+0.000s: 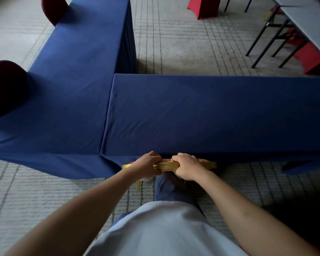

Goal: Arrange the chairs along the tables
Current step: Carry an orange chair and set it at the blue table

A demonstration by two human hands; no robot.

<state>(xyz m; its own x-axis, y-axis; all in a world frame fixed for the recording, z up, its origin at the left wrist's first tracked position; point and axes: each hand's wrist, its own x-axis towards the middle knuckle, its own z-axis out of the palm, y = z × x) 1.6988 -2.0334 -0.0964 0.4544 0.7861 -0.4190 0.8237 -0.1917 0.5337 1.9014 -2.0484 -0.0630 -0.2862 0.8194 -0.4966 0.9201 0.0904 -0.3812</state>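
A chair with a gold frame (167,165) and red patterned padding stands at the near edge of a table draped in blue cloth (220,115). Its seat is hidden under the cloth; only the top of the backrest and one gold leg (138,185) show. My left hand (146,166) and my right hand (187,166) both grip the top rail of the backrest, side by side. A second blue-draped table (78,85) joins at the left in an L shape.
Two dark red chair backs (6,89) (53,8) stand along the far side of the left table. A bare grey folding table (307,21) with black legs is at the top right, with red-covered chairs (203,6) near it. Grey patterned carpet covers the floor.
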